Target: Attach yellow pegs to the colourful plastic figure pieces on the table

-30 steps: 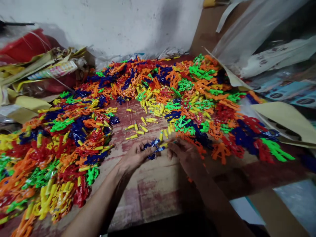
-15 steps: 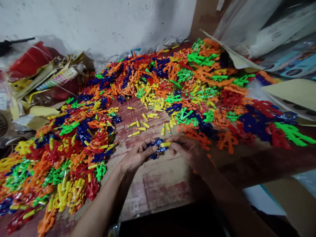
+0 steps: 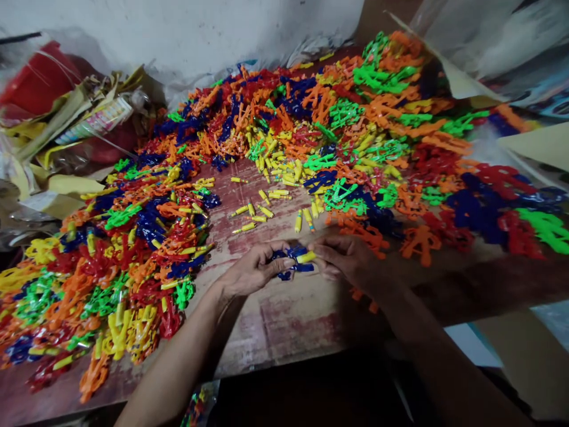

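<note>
My left hand [image 3: 258,268] is closed around a dark blue plastic piece [image 3: 287,261], thumb on top. My right hand [image 3: 344,258] pinches a small yellow tube [image 3: 306,257], which lies against the blue piece's right side. Whether the tube is inserted in it or only touching cannot be made out. Just beyond my hands, several loose yellow tubes [image 3: 244,228] lie scattered on the worn reddish-brown table [image 3: 275,332].
A heap of orange, red, blue and green plastic pieces [image 3: 311,107] covers the back and right. Another heap [image 3: 120,267] at left has yellow tubes among its pieces. A red container [image 3: 40,80] and wrapping scraps stand at the far left, cardboard [image 3: 540,145] at the right.
The view has shifted slightly, so the heaps sit higher in the picture. Both hands still hold the blue piece and the yellow tube together, with little visible difference in grip.
</note>
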`<state>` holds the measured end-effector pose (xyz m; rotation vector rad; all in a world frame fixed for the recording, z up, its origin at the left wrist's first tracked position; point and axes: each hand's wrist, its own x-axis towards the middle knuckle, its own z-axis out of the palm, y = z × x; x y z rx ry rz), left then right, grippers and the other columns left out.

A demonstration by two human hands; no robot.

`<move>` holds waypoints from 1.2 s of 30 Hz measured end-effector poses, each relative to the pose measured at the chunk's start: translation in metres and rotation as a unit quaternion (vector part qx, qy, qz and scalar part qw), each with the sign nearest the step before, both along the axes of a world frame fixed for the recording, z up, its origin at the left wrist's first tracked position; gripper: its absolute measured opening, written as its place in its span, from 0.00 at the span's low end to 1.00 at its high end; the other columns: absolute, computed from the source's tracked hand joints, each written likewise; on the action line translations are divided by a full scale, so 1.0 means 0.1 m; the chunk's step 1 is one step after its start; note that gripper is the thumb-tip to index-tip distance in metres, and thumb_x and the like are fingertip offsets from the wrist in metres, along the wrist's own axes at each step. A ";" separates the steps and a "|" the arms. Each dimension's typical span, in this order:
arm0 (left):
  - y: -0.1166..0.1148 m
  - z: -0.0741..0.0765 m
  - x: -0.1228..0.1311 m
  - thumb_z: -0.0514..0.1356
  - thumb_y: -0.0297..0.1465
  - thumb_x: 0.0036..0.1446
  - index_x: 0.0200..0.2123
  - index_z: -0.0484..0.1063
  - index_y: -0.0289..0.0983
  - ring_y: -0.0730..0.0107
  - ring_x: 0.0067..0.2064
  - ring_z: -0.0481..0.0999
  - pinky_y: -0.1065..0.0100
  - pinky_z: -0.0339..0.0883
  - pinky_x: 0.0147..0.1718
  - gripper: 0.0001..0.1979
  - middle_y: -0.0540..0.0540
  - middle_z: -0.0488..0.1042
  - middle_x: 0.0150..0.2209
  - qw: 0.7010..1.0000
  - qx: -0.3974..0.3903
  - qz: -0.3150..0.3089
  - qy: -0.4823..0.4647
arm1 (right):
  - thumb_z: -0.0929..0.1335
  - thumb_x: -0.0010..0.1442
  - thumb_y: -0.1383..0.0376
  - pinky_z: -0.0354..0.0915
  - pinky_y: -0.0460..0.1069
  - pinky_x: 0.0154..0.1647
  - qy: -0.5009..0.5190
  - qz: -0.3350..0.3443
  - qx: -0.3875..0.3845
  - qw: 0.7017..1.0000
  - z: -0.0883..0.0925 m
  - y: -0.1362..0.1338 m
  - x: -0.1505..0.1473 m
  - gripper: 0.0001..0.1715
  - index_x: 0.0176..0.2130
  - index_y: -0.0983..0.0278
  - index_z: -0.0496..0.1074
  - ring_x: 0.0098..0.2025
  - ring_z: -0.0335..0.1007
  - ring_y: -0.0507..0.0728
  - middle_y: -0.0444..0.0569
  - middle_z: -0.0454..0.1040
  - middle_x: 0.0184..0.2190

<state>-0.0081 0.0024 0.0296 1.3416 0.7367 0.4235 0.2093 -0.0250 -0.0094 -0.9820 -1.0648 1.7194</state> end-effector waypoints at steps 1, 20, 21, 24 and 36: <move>-0.01 0.01 0.01 0.65 0.48 0.58 0.41 0.75 0.33 0.72 0.34 0.66 0.71 0.60 0.35 0.22 0.46 0.71 0.35 1.000 0.004 0.002 0.004 | 0.73 0.56 0.52 0.50 0.44 0.17 -0.008 -0.003 0.000 1.000 -0.01 -0.01 0.00 0.18 0.27 0.63 0.73 0.16 0.48 0.45 0.37 0.59 0.17; 0.13 0.75 -1.33 0.58 0.43 0.61 0.43 0.75 0.40 0.64 0.33 0.73 0.68 0.65 0.32 0.15 0.49 0.77 0.33 0.787 0.277 0.267 0.483 | 0.65 0.64 0.67 0.61 0.50 0.34 -0.517 -0.110 0.271 0.805 0.21 0.22 -0.17 0.10 0.42 0.64 0.76 0.32 0.70 0.56 0.50 0.77 0.31; 0.16 0.83 -1.41 0.59 0.40 0.59 0.45 0.76 0.40 0.61 0.36 0.75 0.66 0.67 0.35 0.14 0.48 0.78 0.35 0.719 0.303 0.299 0.549 | 0.64 0.64 0.71 0.61 0.51 0.38 -0.572 -0.088 0.325 0.748 0.19 0.30 -0.14 0.11 0.41 0.65 0.77 0.38 0.70 0.59 0.53 0.78 0.36; 0.18 0.85 -1.39 0.61 0.36 0.57 0.55 0.73 0.39 0.48 0.51 0.74 0.52 0.67 0.50 0.22 0.41 0.78 0.49 0.542 0.414 0.355 0.639 | 0.62 0.62 0.77 0.56 0.55 0.43 -0.654 -0.031 0.423 0.626 0.07 0.52 -0.12 0.17 0.43 0.67 0.78 0.47 0.66 0.64 0.58 0.78 0.46; 0.56 0.06 -0.09 0.52 0.27 0.64 0.41 0.75 0.39 0.61 0.35 0.79 0.68 0.64 0.34 0.12 0.42 0.80 0.35 0.765 0.416 0.121 0.476 | 0.60 0.68 0.69 0.66 0.51 0.40 -0.532 -0.137 0.402 0.732 0.05 0.35 -0.26 0.13 0.46 0.63 0.71 0.39 0.75 0.59 0.52 0.79 0.38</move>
